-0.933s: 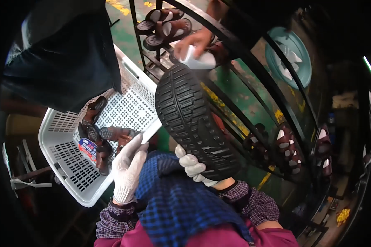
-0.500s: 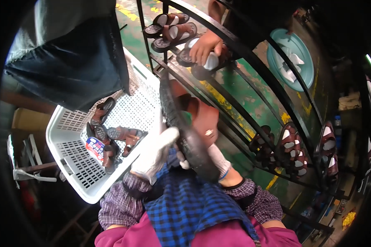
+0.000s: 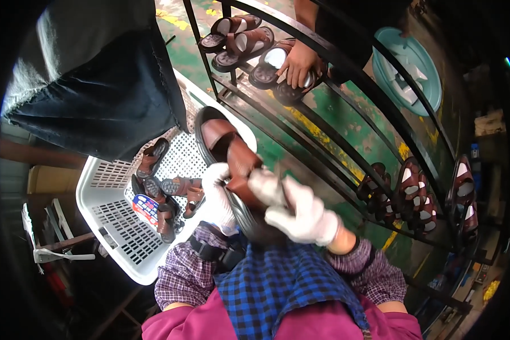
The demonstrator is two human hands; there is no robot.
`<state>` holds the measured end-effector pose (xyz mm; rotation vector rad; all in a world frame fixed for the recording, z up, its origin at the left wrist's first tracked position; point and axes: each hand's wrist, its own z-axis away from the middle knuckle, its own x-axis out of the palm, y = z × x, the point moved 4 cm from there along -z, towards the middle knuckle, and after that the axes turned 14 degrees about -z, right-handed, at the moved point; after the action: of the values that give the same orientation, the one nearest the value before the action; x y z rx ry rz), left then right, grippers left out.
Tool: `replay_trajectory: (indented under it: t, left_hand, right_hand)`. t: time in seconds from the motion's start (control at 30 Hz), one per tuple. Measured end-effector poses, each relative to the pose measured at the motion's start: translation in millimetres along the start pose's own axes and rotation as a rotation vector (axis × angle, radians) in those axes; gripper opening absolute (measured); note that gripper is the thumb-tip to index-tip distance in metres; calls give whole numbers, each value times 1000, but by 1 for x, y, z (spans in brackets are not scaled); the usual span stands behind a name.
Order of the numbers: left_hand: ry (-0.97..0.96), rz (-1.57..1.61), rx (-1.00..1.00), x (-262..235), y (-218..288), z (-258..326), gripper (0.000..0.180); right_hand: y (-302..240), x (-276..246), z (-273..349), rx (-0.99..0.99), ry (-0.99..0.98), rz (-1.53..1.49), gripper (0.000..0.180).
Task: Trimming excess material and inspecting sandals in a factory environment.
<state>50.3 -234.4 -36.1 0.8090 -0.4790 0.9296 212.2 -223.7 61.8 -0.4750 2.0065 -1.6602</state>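
In front of my lap is a brown sandal point(image 3: 243, 161) with a black sole, its straps facing me. My left hand point(image 3: 216, 198), in a white knitted glove, is closed around its left edge. The white-gloved right hand point(image 3: 303, 212) sits over the right side of the straps with its fingers curled in. Motion blurs a thin greyish shape at those fingertips, and I cannot make out what it is. To the left, a white plastic basket point(image 3: 109, 229) holds several brown sandals point(image 3: 165, 222) and a blue, red and white printed tag point(image 3: 146, 209).
A black metal rack point(image 3: 379, 136) stands to my right with several sandals point(image 3: 413, 192) on it. At its far end another person's hand point(image 3: 301, 64) rests on a sandal. A teal basin point(image 3: 436, 76) with white pieces lies beyond. Dark cloth point(image 3: 102, 107) hangs over the basket.
The sandal has turned from edge-on to show its straps. My right hand has come from behind it to its upper side. The other person's hand has shifted slightly on the rack.
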Motion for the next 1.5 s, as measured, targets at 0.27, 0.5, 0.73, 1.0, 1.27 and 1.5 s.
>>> replay_trajectory:
  t: [0.27, 0.5, 0.73, 1.0, 1.27, 1.5]
  left_hand:
    - [30, 9, -230, 27, 25, -7, 22]
    - [-54, -429, 294, -5, -7, -63, 67]
    - [466, -783, 422, -163, 119, -90, 61]
    - [663, -1033, -19, -421, 79, -110, 55]
    - [598, -2519, -95, -510, 75, -181, 83]
    - [470, -2316, -385, -534, 75, -288, 52]
  right_hand:
    - [35, -17, -6, 526, 291, -492, 76]
    - [143, -9, 47, 872, 757, -989, 46]
    - [360, -57, 10, 929, 812, -635, 53]
    - [600, -71, -268, 391, 913, -568, 56]
    - [658, -16, -194, 821, 769, -678, 41]
    - [466, -44, 139, 892, 808, -537, 37]
